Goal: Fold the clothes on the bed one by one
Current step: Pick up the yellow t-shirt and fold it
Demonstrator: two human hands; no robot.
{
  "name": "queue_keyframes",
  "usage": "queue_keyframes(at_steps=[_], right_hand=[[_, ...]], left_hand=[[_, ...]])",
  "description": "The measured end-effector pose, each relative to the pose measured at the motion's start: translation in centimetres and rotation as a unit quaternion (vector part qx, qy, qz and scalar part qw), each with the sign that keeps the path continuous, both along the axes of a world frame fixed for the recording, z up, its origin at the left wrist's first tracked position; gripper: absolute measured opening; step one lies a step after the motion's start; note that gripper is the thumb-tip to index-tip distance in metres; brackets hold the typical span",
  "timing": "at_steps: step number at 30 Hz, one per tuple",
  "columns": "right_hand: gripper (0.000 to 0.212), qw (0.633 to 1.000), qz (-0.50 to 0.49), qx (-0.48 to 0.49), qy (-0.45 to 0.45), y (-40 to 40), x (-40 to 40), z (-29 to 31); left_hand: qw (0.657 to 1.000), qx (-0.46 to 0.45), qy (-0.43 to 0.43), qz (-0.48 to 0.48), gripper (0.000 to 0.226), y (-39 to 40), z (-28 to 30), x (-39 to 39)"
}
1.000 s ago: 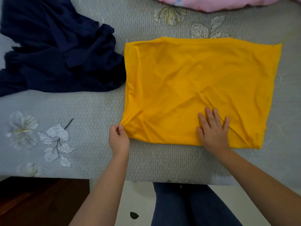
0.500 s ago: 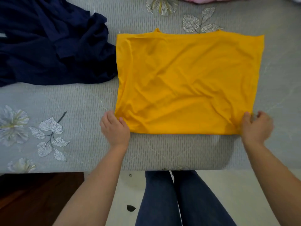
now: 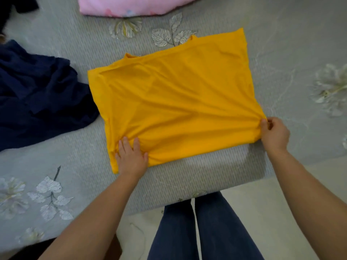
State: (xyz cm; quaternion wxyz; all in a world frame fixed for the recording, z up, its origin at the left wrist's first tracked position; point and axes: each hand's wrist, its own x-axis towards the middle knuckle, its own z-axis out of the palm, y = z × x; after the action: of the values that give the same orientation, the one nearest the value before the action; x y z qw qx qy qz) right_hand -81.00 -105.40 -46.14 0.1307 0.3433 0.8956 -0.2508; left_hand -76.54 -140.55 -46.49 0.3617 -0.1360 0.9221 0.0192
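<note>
Left hand [image 3: 131, 158] now flattens one yellow garment [image 3: 178, 102]; right hand [image 3: 275, 134] pinches.

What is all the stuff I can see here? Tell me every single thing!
yellow garment: one, yellow-orange, folded flat in the middle of the bed
dark clothes: one crumpled heap, navy, on the bed left of the yellow garment
pink fabric: one, pink, far edge of the bed
bed cover: one, grey with pale flowers and leaves
floor: pale, below the bed edge
legs: two, in blue jeans
left hand: flat on the garment's near left corner
right hand: pinching the garment's near right corner
</note>
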Motion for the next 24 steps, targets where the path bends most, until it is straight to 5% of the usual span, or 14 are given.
queue_keyframes(at_steps=[7,16,21,24], right_hand=[[0.048,0.998,-0.013,0.016,-0.062,-1.8,1.3,0.2],[0.014,0.996,0.001,0.051,-0.068,-2.1,0.1,-1.3],[0.008,0.998,-0.001,-0.004,-0.063,0.1,-0.5,-1.2],[0.018,0.999,0.01,0.021,-0.039,4.1,-0.8,-0.8]], left_hand=[[0.971,0.034,0.075,-0.223,0.047,8.6,1.8,-8.9],[0.813,0.041,0.122,-0.567,0.051,25.7,-0.4,-23.1],[0.767,0.012,0.114,-0.632,0.045,28.2,-0.4,-26.0],[0.773,0.013,0.066,-0.631,0.039,28.7,0.0,-26.8]])
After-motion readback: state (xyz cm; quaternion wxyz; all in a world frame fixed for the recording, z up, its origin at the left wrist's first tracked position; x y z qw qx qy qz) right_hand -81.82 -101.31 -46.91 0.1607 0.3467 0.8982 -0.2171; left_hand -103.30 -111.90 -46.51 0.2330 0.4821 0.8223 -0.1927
